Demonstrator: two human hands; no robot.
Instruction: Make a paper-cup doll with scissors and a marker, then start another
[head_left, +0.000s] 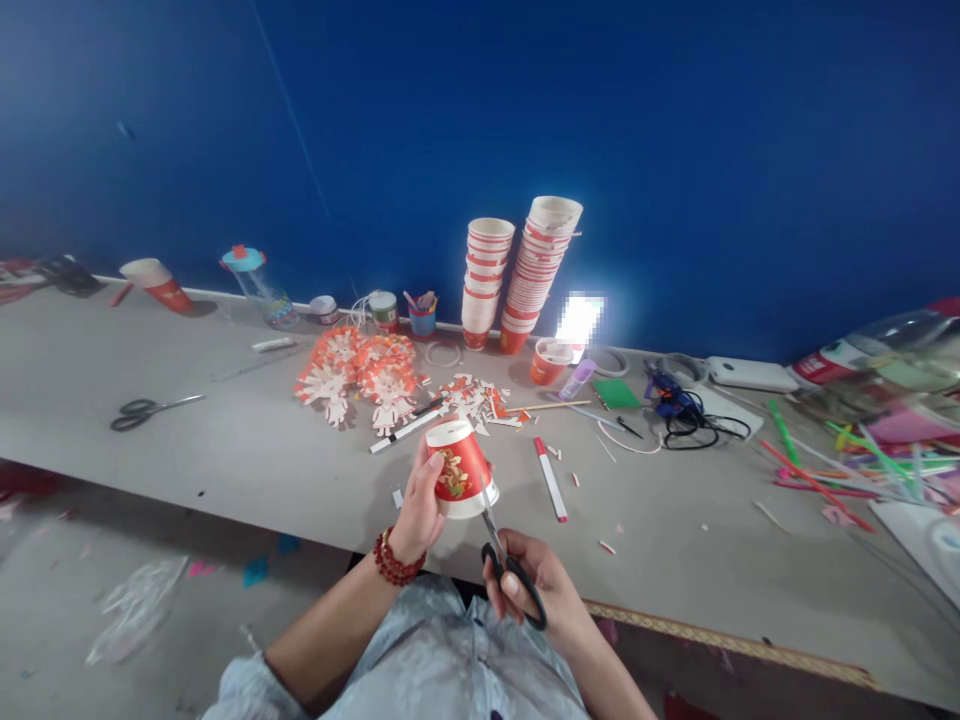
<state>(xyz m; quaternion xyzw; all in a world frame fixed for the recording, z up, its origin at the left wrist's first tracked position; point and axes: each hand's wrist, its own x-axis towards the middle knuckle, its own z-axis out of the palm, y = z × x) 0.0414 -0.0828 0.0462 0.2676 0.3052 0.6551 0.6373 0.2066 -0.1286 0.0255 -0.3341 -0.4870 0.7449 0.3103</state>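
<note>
My left hand (421, 505) is closed around a red paper cup (463, 472) with a gold pattern, held over the table's front part. The cup is turned so its white rim faces down toward me. In my right hand (544, 575) is a pair of scissors (491, 530) with black handles, my fingers in the loops. The blades point up at the cup's rim and touch or overlap it; how far they reach in is hidden. Just beyond the cup lie paper scraps (471, 400) and several white and orange paper cutouts (390, 385).
Two tall stacks of paper cups, one (487, 285) beside the other (536, 275), stand against the blue wall. A second pair of scissors (142, 412) lies at left. A red-capped marker (551, 480) lies right of the cup. Farther right are a blue glue gun (670, 393) and colored sticks (817, 470).
</note>
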